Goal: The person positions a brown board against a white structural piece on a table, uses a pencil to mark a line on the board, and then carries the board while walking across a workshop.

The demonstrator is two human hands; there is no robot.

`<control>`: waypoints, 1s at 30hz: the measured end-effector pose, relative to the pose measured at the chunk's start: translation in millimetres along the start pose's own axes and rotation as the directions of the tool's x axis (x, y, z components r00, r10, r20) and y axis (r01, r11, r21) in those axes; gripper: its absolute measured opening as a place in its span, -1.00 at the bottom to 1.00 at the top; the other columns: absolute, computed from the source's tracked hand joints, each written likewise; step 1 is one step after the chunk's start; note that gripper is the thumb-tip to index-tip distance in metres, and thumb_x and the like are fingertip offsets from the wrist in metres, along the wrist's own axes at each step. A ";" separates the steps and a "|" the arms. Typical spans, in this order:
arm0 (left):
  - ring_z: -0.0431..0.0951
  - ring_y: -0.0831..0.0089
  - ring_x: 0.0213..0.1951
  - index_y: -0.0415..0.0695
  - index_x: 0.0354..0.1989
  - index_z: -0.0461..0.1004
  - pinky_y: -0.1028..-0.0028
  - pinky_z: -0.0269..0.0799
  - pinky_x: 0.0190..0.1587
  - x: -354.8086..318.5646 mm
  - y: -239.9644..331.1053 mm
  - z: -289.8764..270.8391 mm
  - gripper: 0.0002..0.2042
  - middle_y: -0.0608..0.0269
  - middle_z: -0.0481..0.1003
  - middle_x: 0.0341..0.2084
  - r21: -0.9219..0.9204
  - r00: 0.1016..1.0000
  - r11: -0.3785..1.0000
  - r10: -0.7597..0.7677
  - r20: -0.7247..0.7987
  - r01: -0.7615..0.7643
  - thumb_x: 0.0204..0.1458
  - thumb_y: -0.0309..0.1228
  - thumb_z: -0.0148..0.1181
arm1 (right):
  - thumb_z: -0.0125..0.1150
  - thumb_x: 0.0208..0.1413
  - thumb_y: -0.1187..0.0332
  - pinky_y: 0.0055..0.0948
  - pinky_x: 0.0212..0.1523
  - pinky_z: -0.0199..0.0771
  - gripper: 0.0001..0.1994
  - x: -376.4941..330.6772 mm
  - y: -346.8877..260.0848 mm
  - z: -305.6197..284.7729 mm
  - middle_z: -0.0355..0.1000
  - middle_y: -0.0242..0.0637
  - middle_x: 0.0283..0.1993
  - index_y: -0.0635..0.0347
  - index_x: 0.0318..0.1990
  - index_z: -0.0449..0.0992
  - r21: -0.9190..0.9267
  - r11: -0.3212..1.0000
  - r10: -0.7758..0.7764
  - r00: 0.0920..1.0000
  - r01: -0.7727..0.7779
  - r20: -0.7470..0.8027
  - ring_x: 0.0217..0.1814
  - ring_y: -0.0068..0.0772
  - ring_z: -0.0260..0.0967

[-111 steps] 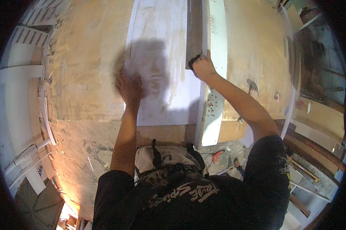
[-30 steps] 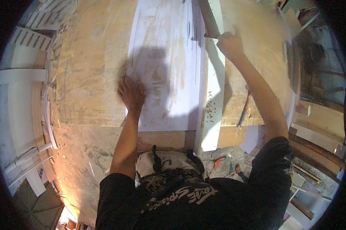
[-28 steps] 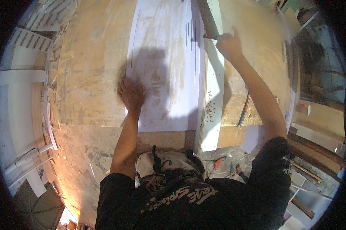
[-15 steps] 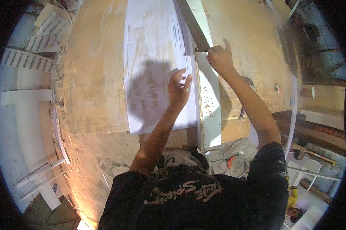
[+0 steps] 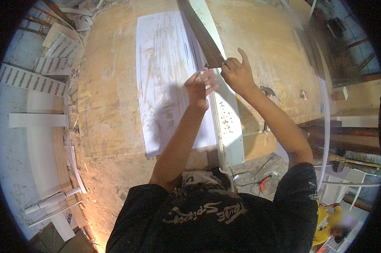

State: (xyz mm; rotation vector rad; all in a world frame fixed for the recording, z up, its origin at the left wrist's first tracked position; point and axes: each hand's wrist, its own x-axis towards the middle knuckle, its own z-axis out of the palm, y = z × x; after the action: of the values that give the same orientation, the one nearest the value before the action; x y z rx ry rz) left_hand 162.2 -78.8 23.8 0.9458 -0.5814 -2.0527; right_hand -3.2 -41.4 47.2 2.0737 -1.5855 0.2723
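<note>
My right hand (image 5: 237,76) is closed on the near corner of a long dark wooden board (image 5: 201,31), one finger stretched upward. The board slants away toward the far edge, lying across a narrow white panel strip (image 5: 227,135) and a wide white sheet (image 5: 156,63). Just left of the board's near end is my left hand (image 5: 197,88), its fingers apart. Whether its fingertips touch the board I cannot tell. Small brown bits (image 5: 226,120) lie scattered on the strip, below my right hand.
Everything lies on a large tan wooden tabletop (image 5: 108,92). A hammer (image 5: 267,92) rests right of my right forearm, and a small red-and-white object (image 5: 304,94) farther right. An orange power tool (image 5: 264,184) with a cable is on the floor. A person in yellow (image 5: 323,223) is at lower right.
The board's near end has shifted left and toward me, with my right hand on it. My left hand has moved up to the board's end and its fingers have spread.
</note>
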 end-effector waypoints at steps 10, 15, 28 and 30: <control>0.61 0.35 -0.14 -0.30 0.09 0.37 0.41 0.67 -0.15 -11.5 9.2 -13.4 -0.64 0.02 0.54 -0.08 0.038 0.993 0.999 0.010 0.122 -0.015 0.24 -0.31 0.13 | 0.32 -0.13 0.36 0.15 0.39 0.04 -0.89 1.0 -8.8 -20.2 0.52 -0.34 -0.37 0.11 -0.43 0.53 -0.007 1.000 0.017 0.999 -0.017 0.044 -0.13 -0.39 0.50; 0.61 0.33 -0.14 -0.30 0.07 0.37 0.40 0.65 -0.13 -8.9 1.8 -11.9 -0.68 0.03 0.54 -0.07 0.015 0.996 0.999 -0.049 0.072 0.048 0.25 -0.34 0.09 | 0.21 -0.08 0.37 0.15 0.39 0.02 -0.95 -3.6 -8.9 -19.0 0.44 -0.36 -0.51 0.08 -0.50 0.54 0.003 1.000 0.024 1.000 -0.024 -0.002 -0.25 -0.38 0.48; 0.56 0.35 -0.04 -0.30 0.02 0.41 0.39 0.54 0.03 14.9 -33.1 -25.1 -0.75 0.03 0.54 -0.06 0.116 0.948 0.970 0.179 0.265 -0.215 0.25 -0.43 0.04 | 0.26 -0.12 0.34 0.13 0.40 -0.01 -0.92 -12.7 -4.2 -17.7 0.45 -0.32 -0.52 0.09 -0.51 0.53 0.005 0.999 0.054 0.998 -0.054 0.016 -0.25 -0.33 0.49; 0.56 0.37 -0.06 -0.28 -0.01 0.44 0.38 0.54 0.01 2.9 -21.9 -10.5 -0.76 0.08 0.55 -0.10 -0.118 0.991 0.990 -0.064 0.117 0.078 0.24 -0.42 0.07 | 0.28 -0.14 0.32 0.13 0.40 0.00 -0.91 -13.1 -3.4 -17.9 0.44 -0.33 -0.52 0.09 -0.52 0.52 0.008 0.998 0.064 0.998 -0.064 -0.014 -0.27 -0.33 0.48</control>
State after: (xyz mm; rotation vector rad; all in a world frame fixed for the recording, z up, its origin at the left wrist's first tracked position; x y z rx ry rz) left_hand 159.1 -69.1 1.5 0.7928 -0.4813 -2.1900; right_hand -1.3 -20.7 55.6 2.0247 -1.6471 0.3150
